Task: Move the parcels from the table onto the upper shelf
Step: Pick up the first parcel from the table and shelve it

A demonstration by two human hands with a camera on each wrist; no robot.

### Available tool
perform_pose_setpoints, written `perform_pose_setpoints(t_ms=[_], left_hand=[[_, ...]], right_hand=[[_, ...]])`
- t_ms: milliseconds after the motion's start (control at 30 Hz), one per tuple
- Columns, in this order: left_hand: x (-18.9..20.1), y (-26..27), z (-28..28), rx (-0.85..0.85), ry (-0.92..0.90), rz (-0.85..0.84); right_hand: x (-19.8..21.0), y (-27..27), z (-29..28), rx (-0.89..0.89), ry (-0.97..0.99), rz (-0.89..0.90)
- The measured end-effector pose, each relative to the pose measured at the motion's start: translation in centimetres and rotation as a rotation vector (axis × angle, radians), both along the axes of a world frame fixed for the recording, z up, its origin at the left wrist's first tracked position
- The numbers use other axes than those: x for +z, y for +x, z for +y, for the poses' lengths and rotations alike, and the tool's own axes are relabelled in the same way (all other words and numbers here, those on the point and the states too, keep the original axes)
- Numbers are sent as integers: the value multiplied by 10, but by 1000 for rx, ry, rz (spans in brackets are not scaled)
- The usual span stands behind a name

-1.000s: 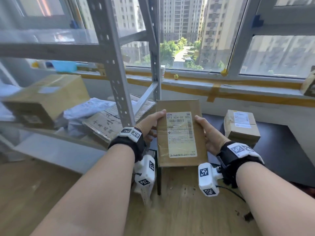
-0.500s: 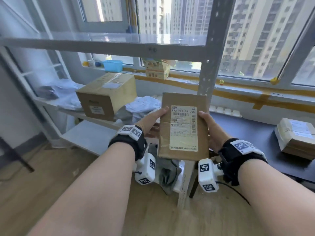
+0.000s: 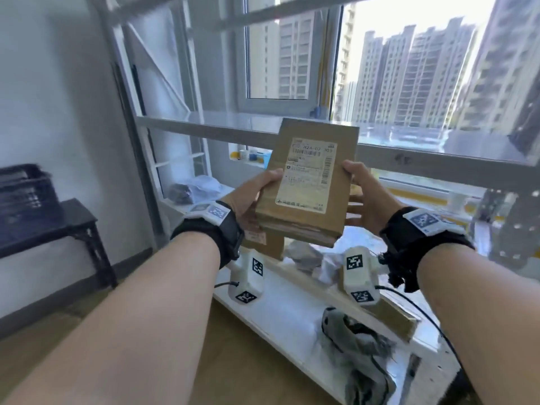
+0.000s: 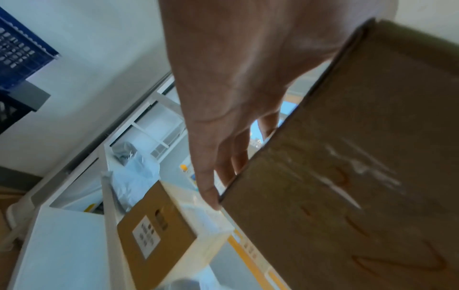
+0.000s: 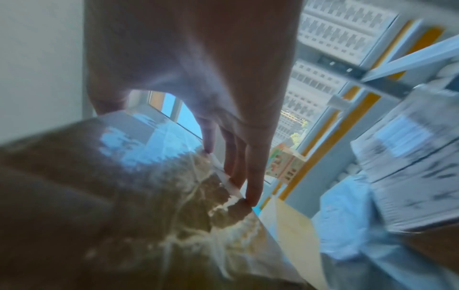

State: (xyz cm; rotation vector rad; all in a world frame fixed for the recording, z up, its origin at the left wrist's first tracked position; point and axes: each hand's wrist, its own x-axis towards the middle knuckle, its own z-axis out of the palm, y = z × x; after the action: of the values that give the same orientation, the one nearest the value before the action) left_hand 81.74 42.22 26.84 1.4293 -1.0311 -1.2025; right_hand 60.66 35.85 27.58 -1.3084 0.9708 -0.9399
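Note:
A flat brown cardboard parcel (image 3: 306, 182) with a white shipping label is held up in front of the upper shelf (image 3: 204, 125) of a white metal rack. My left hand (image 3: 251, 197) grips its left edge, thumb on top and fingers underneath. My right hand (image 3: 362, 194) grips the right edge the same way. The parcel's far end reaches about the level of the upper shelf's front rail. In the left wrist view the parcel (image 4: 360, 166) fills the right side, with my fingers (image 4: 211, 188) under its edge. The right wrist view shows its taped underside (image 5: 124, 206).
The rack's middle shelf (image 3: 172, 202) holds a larger brown box (image 4: 154, 231) and white plastic mailers (image 3: 204, 185). A grey bag (image 3: 353, 346) lies on the low white shelf (image 3: 280, 314). A black stand (image 3: 46, 226) with a crate is at left. Windows lie behind the rack.
The view has swung left and upward, away from the dark table. Both hands have raised the parcel from middle-shelf height to the upper shelf's front rail.

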Motion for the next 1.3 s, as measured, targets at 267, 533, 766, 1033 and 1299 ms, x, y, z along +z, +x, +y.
perform_pose_setpoints(t_ms=[267,533,766,1033,1299], left_hand=[[49,123,-73,154,-96,-143],[78,244,-155,210,-224,-33],[87,356,-198,300,-253,-7],[112,488,-275,283,-367,-17],[127,599,-369,228,-259,-101]], right_hand=[[48,126,-89,67,-119,-24],[90,263,-189,106,-160,-45],[113,372,-248,66,-170,-59],[124,501,-307,78,-174,-90],[140,608,-350,48,-122,15]])
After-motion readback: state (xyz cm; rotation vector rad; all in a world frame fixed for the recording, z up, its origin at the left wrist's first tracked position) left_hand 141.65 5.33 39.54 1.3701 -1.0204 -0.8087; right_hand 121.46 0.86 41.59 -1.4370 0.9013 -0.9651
